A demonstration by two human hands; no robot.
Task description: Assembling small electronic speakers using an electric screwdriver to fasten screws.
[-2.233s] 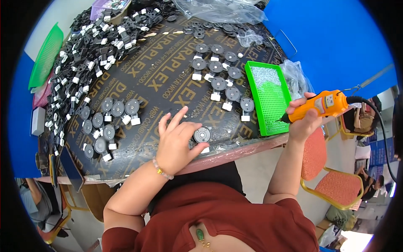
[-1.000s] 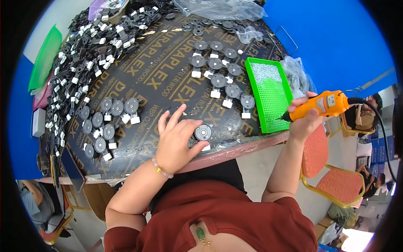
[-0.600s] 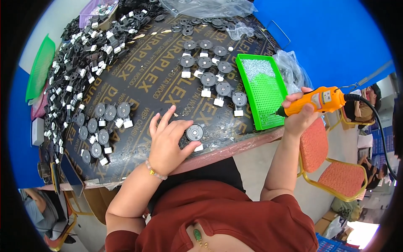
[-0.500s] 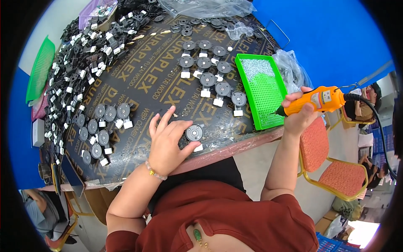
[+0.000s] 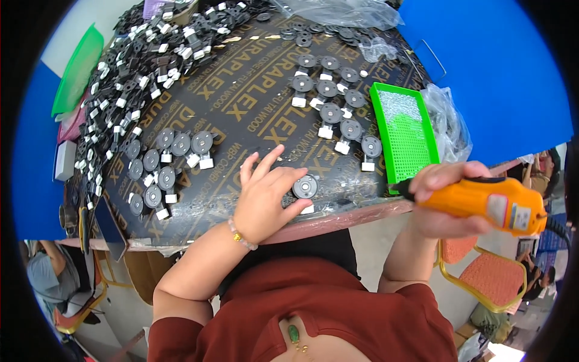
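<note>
My left hand (image 5: 265,192) rests at the table's near edge, its thumb and index finger bracketing a round dark-grey disc part (image 5: 306,186) with a white block below it. The other fingers of that hand are spread. In my right hand (image 5: 443,208) is an orange electric screwdriver (image 5: 488,204), gripped around its body, its dark nose pointing left near the near end of a green perforated tray (image 5: 415,154). Small silver screws (image 5: 399,105) lie at the tray's far end. The screwdriver's bit is too blurred to make out.
Similar disc parts stand in a group (image 5: 330,113) left of the tray and in another (image 5: 166,178) at the left. A big heap of black-and-white parts (image 5: 157,66) covers the far left. Plastic bags (image 5: 446,123) lie beyond the tray; a black cord (image 5: 556,229) trails from the screwdriver.
My right hand has brought the screwdriver nearer and down from over the tray. My left hand stays at the disc part. The whole view has shifted slightly.
</note>
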